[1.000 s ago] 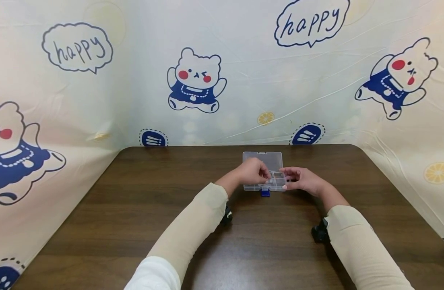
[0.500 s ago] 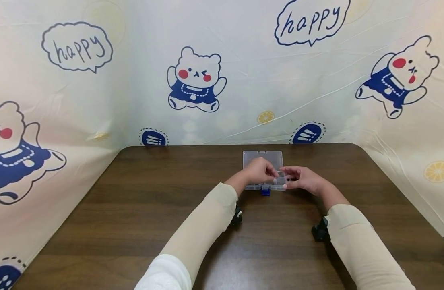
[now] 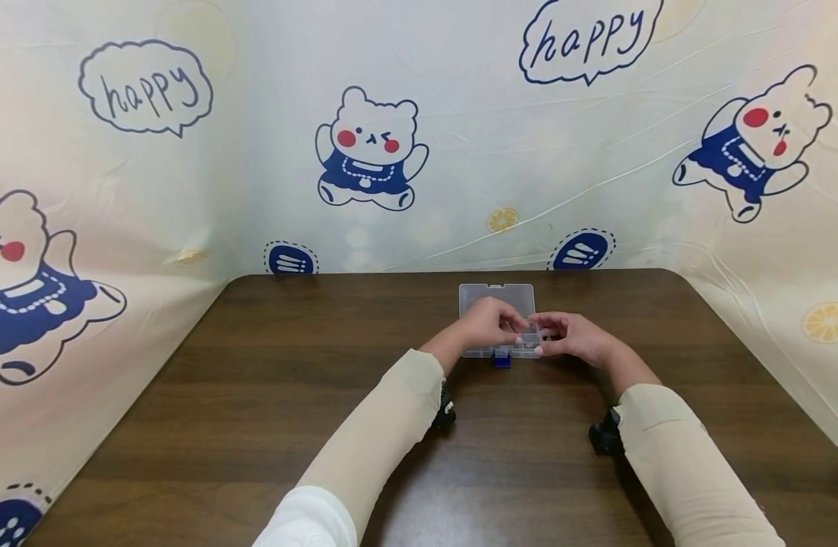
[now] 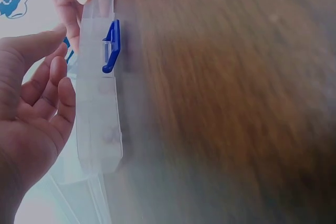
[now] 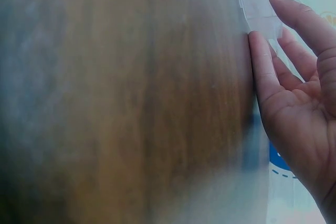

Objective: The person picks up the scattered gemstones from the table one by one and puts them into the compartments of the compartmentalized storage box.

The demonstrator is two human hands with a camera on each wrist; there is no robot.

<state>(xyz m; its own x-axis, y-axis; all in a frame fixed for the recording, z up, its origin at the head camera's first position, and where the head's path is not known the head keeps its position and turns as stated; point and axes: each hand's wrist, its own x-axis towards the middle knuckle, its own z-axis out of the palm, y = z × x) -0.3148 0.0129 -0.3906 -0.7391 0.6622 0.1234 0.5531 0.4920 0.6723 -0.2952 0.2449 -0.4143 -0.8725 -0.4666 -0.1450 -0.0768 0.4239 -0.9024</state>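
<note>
A clear plastic compartment box (image 3: 501, 352) with a blue latch (image 3: 502, 362) lies near the far side of the table, its lid (image 3: 495, 295) raised at the back. My left hand (image 3: 490, 323) hovers over the compartments from the left. Its thumb and index finger are apart, and in the left wrist view I see nothing between them. With my right hand (image 3: 576, 334) I hold the box's right end, the thumb at the front corner and the fingers behind. Small blurred shapes show through the box wall (image 4: 100, 124) in the left wrist view; their kind is unclear.
The brown wooden table (image 3: 254, 425) reaches back to a printed cloth backdrop (image 3: 460, 137) with cartoon bears. Black wrist cameras (image 3: 605, 433) are worn under both forearms.
My left hand has moved right across the box to its right-hand compartments, and its thumb and index finger have parted a little. The right hand stays at the box's right end.
</note>
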